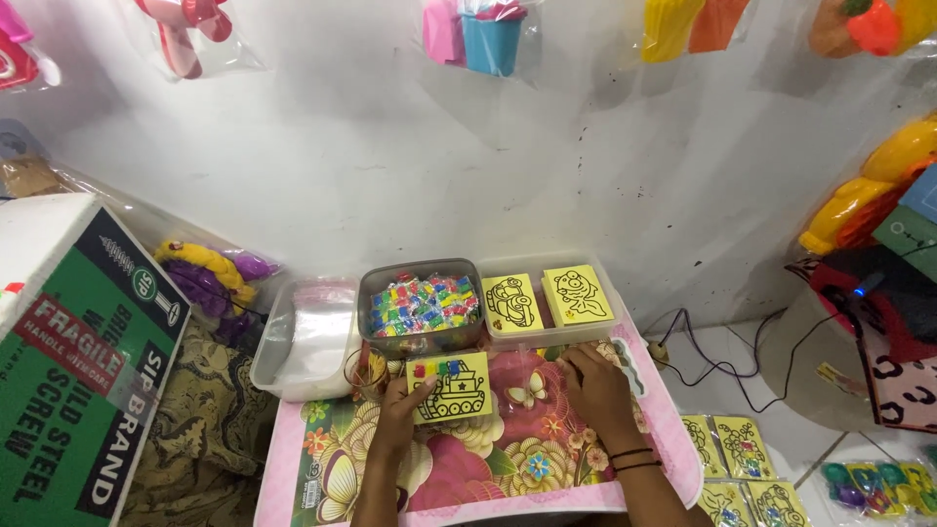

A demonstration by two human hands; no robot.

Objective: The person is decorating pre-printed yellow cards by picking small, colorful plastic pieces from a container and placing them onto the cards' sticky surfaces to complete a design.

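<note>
My left hand (398, 412) holds a yellow picture card (450, 387) with a black line drawing of a tank and small coloured packets along its top edge, just above a small flowery table (459, 468). My right hand (598, 393) rests palm down on the table's right side, over the edge of another card (630, 363). Behind the hands stands a grey tub (422, 308) full of small coloured packets. To its right a clear tray (549, 298) holds two stacks of yellow drawing cards.
A clear tub of plastic bags (308, 337) stands left of the grey tub. A large green cardboard box (73, 371) is on the far left. More yellow cards in sleeves (737, 464) lie on the floor at right, near cables (722, 361). Bagged toys hang on the white wall.
</note>
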